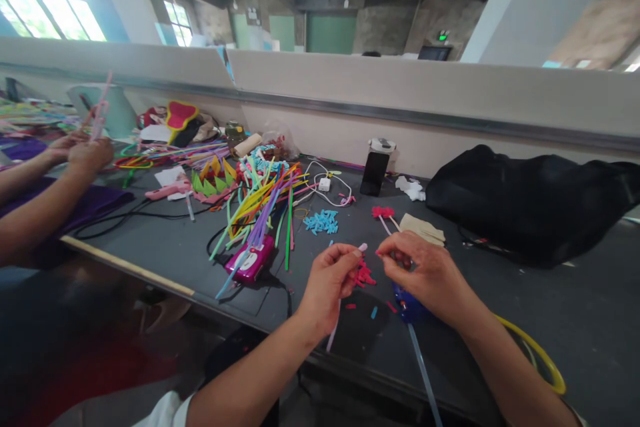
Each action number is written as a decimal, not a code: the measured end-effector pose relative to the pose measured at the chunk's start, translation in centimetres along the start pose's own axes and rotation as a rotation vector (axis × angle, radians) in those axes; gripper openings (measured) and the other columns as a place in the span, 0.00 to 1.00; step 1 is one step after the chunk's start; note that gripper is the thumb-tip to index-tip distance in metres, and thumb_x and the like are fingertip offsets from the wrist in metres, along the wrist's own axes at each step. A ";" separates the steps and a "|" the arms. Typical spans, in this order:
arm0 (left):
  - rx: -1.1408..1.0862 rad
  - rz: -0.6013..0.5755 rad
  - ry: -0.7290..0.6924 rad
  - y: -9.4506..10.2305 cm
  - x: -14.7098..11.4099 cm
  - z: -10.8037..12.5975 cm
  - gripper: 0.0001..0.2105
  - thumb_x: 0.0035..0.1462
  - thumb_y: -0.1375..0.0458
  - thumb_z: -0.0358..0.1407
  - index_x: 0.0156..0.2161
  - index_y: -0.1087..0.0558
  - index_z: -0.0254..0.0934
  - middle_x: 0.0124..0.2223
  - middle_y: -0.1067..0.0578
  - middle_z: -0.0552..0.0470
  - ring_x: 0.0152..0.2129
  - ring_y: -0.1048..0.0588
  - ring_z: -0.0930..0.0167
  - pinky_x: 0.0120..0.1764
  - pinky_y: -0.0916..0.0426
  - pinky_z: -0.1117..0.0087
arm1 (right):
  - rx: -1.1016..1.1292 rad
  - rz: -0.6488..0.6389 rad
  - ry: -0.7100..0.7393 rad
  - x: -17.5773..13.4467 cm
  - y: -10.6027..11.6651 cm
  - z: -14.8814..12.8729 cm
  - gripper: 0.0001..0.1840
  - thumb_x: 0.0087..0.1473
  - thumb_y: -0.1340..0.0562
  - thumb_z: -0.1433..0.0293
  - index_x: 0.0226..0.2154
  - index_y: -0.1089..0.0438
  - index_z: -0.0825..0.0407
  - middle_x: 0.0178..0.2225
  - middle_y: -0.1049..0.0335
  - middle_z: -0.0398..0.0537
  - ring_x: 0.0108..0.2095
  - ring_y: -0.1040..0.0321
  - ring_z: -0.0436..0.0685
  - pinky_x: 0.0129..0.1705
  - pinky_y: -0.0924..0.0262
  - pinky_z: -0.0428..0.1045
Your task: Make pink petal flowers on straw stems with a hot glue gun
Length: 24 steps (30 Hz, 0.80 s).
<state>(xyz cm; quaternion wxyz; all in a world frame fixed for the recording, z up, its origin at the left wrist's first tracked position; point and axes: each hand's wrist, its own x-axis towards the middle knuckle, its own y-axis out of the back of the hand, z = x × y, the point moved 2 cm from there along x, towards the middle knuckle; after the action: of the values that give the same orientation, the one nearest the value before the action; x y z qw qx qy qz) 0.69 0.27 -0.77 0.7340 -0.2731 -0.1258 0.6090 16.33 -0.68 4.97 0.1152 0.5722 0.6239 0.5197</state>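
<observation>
My left hand [327, 290] is closed around a pale lilac pipe cleaner [334, 333], whose tip pokes out above the thumb and whose tail hangs toward the table edge. Just to the right, my right hand [425, 273] pinches a small pinkish-red piece [379, 253], apart from the stem's tip. Under and between the hands lies a pile of short red pieces [365, 273]. A blue glue gun [407, 303] with a clear glue stick [424, 370] sits partly hidden below my right hand. Beyond it rest red flower shapes [383, 212] on pale stems.
Blue cut pieces [321, 221] are heaped behind my left hand. Bundled colourful pipe cleaners [265, 207] lie over a purple box [250, 260]. A phone [373, 173] stands upright at the back; a black bag [530, 203] fills the right. At left, another person's hands [87, 150] hold pink stems.
</observation>
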 end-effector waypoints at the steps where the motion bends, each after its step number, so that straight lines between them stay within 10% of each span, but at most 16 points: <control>1: 0.002 -0.001 0.003 0.0 0.0 0.0 0.11 0.48 0.34 0.38 0.30 0.29 0.34 0.21 0.38 0.61 0.14 0.47 0.82 0.16 0.58 0.77 | -0.006 0.002 0.013 0.0 0.0 0.0 0.07 0.54 0.43 0.74 0.32 0.30 0.49 0.26 0.34 0.40 0.27 0.37 0.50 0.32 0.43 0.45; 11: -0.007 -0.032 0.009 -0.3 -0.3 -0.3 0.11 0.50 0.35 0.40 0.30 0.30 0.34 0.21 0.37 0.60 0.13 0.47 0.83 0.17 0.58 0.76 | -0.261 -0.171 0.077 -0.6 -2.6 -0.9 0.07 0.57 0.45 0.76 0.31 0.34 0.51 0.31 0.30 0.47 0.35 0.37 0.57 0.39 0.44 0.51; 24: -0.083 -0.031 0.001 -0.4 -0.4 -0.8 0.16 0.47 0.33 0.45 0.33 0.30 0.36 0.21 0.36 0.61 0.13 0.45 0.83 0.16 0.56 0.76 | -0.045 0.057 -0.081 -1.0 -2.7 -2.3 0.06 0.56 0.44 0.72 0.29 0.32 0.48 0.27 0.28 0.43 0.29 0.32 0.53 0.32 0.41 0.47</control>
<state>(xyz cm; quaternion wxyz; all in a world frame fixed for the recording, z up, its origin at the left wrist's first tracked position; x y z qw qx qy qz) 1.33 -0.33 -1.20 0.7314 -0.3015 -0.1546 0.5918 13.35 -2.11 3.41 0.1384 0.6076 0.5904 0.5128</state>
